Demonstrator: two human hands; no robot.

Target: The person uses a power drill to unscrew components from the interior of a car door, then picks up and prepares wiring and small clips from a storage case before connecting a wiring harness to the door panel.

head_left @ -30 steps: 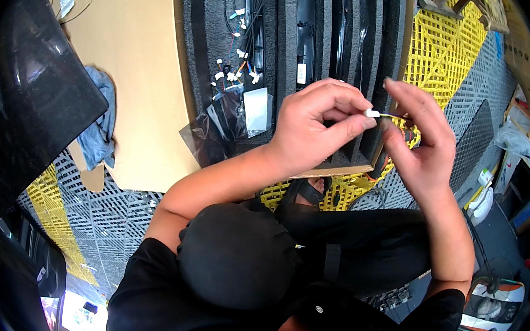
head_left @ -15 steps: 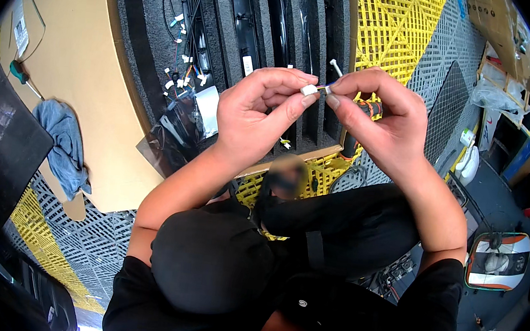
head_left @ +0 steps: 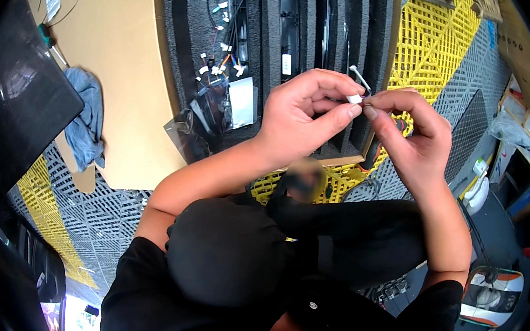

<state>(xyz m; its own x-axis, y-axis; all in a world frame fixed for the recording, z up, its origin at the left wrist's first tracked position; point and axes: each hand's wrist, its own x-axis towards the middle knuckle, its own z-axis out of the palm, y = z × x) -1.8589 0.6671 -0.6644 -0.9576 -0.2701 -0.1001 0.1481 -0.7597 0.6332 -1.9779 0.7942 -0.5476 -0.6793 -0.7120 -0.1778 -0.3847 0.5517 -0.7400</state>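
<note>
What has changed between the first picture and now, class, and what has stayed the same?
The right hand has moved leftward toward the left hand and, open at first, has closed its fingertips beside the white connector. The left hand still pinches that connector, and the blue cloth still lies on the cardboard.

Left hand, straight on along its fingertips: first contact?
Likely the right hand, just beyond the white connector that the left hand pinches. The gap looks very small, though depth is hard to judge from this one view.
</note>
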